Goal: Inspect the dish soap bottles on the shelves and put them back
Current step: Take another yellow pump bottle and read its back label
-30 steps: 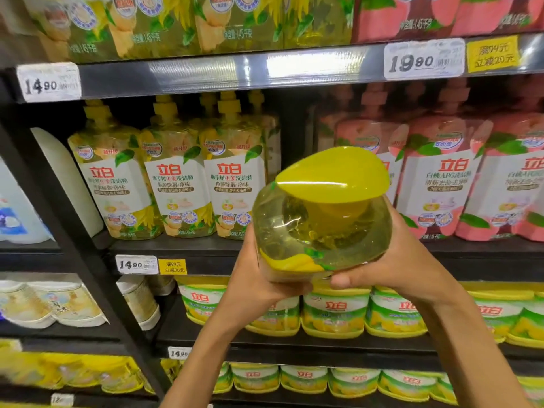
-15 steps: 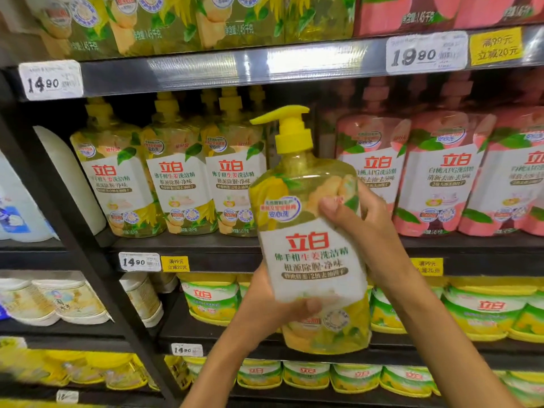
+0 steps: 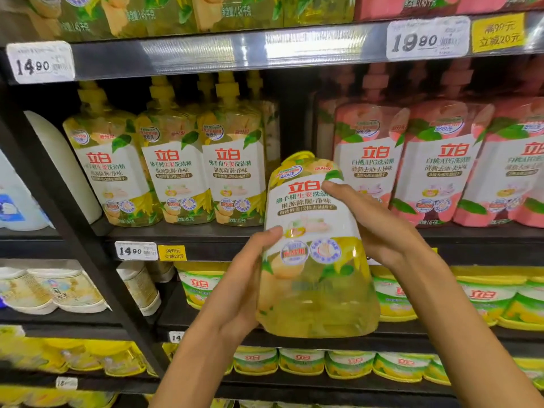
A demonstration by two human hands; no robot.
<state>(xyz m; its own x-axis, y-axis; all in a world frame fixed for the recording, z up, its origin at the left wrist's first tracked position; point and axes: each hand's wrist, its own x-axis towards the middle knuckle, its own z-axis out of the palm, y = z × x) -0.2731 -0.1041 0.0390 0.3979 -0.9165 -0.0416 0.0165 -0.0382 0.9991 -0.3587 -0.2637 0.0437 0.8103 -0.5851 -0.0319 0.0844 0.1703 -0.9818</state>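
Observation:
I hold a yellow dish soap bottle (image 3: 312, 254) in both hands in front of the shelves, its white label facing me and its base tipped toward the camera, pump top pointing away. My left hand (image 3: 244, 287) grips its lower left side. My right hand (image 3: 371, 222) wraps the upper right side, thumb across the label. Three matching yellow bottles (image 3: 173, 169) stand in a row on the middle shelf (image 3: 188, 231), with a gap to their right behind the held bottle.
Pink dish soap bottles (image 3: 441, 166) fill the right of the same shelf. Lower shelves hold green and yellow tubs (image 3: 488, 298). A black upright post (image 3: 73, 231) divides off white containers (image 3: 53, 290) at the left. Price tags (image 3: 135, 250) sit on shelf edges.
The bottle turned from base-on to upright with its label facing me, then tipped back so its top leans away. Both hands kept hold, and it dropped slightly lower.

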